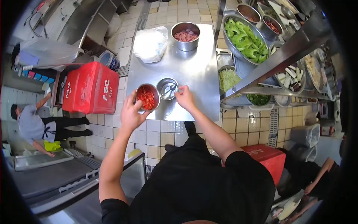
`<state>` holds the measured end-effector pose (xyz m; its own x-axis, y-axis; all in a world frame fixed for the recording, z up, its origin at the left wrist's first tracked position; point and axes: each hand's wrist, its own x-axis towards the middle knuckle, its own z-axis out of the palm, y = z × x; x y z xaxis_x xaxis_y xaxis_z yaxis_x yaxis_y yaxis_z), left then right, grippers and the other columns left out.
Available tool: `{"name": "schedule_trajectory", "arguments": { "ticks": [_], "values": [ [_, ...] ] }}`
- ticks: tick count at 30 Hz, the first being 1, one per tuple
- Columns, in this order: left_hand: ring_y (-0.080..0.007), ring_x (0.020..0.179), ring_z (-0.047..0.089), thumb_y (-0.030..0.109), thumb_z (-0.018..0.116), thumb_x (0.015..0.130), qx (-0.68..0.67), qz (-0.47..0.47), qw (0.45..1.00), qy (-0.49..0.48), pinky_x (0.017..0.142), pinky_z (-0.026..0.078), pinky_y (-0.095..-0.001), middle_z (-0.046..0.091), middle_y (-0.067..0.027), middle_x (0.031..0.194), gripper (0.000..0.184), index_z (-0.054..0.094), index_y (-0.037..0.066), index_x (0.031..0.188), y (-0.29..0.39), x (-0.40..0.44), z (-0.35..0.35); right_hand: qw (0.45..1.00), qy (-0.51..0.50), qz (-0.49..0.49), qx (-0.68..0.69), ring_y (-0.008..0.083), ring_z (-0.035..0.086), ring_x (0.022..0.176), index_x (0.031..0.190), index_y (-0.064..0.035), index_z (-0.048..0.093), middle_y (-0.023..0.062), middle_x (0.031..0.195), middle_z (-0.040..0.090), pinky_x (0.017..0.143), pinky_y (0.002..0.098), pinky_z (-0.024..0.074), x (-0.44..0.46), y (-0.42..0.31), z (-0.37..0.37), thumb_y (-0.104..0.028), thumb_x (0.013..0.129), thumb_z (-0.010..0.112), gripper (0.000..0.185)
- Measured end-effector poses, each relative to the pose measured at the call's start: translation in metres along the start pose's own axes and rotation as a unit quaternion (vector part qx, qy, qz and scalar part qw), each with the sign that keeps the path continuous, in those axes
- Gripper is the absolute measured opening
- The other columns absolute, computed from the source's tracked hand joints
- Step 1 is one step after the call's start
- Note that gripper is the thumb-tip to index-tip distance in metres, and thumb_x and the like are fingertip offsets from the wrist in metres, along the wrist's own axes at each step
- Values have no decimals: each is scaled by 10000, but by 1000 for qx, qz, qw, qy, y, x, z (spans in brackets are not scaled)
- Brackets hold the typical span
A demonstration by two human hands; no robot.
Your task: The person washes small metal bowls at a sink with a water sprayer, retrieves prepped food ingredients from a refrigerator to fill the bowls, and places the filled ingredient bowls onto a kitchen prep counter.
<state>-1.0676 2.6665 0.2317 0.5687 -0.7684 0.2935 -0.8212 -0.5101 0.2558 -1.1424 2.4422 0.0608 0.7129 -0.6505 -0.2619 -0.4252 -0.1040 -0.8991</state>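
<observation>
My left hand is closed round a small steel bowl of chopped red chillies, with the thumb over its rim; the bowl tips slightly. Right beside it on the steel table stands a second small steel bowl, with a spoon and a little pale content inside. The fingers of my right hand pinch the right rim of this second bowl. Farther back on the table are a steel pot of raw sliced meat and a white plastic bag.
Red cool boxes stand at the left and behind me at the right. A shelf rack on the right bears a colander of green vegetable slices and several bowls. One person works at the far left, another at the lower right.
</observation>
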Motion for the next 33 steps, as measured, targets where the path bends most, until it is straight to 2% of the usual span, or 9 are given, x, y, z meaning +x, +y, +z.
{"name": "schedule_trajectory", "arguments": {
  "ticks": [2,5,7,11,14,24,27,30,33],
  "values": [
    [-342,1144,543,240,851,616,43,57,997,-23,915,482,-419,511,-180,1363,345,629,67,815,-14,28,13,990,-21,39,132,198,661,638,1157,36,487,115,800,641,563,337,551,15,13,19,-74,871,640,342],
    [-337,1221,500,222,816,623,100,102,987,-72,907,481,-446,485,-146,1403,312,635,84,837,-24,53,30,970,-8,79,230,164,630,538,1135,38,492,113,782,631,464,291,536,20,7,24,-17,876,600,287],
    [-336,1259,473,200,805,625,142,127,976,-103,905,478,-460,464,-142,1425,301,627,85,839,-35,62,45,969,-9,81,234,165,639,562,1124,39,490,96,763,614,480,299,554,20,-2,22,-4,874,593,274],
    [-333,1286,446,156,770,632,144,151,975,-82,896,470,-446,443,-128,1447,266,615,92,838,-44,73,55,969,9,59,238,165,645,546,1084,30,515,96,744,627,473,310,542,25,3,29,-12,851,603,253],
    [-346,1244,488,113,667,720,139,161,974,-84,915,458,-439,484,-140,1415,93,630,94,804,-42,81,52,974,21,44,223,168,645,534,1068,25,527,96,736,635,471,317,535,31,5,33,-24,843,611,246],
    [-349,1272,475,162,679,754,144,171,970,-96,948,438,-447,482,-116,1430,109,660,108,847,-52,90,60,979,14,27,204,170,631,524,1050,24,532,85,717,617,454,314,509,39,-10,30,-23,852,603,216],
    [-344,1281,463,164,702,741,130,156,974,-97,958,432,-450,470,-111,1439,127,658,109,847,-53,90,59,977,1,28,212,159,625,536,1084,27,514,80,785,583,453,284,532,39,-8,29,15,864,601,236],
    [-340,1284,458,179,724,730,120,152,977,-91,969,425,-449,465,-107,1443,151,657,108,846,-50,91,59,974,20,33,221,167,621,525,1062,28,528,81,723,600,447,309,518,38,-8,31,-4,850,599,226],
    [-337,1277,462,196,729,735,122,161,975,-88,974,421,-445,467,-109,1439,160,655,105,844,-49,90,61,972,24,22,231,164,619,526,1068,28,526,79,739,593,446,307,524,34,-8,30,5,854,597,227]
  ]
}}
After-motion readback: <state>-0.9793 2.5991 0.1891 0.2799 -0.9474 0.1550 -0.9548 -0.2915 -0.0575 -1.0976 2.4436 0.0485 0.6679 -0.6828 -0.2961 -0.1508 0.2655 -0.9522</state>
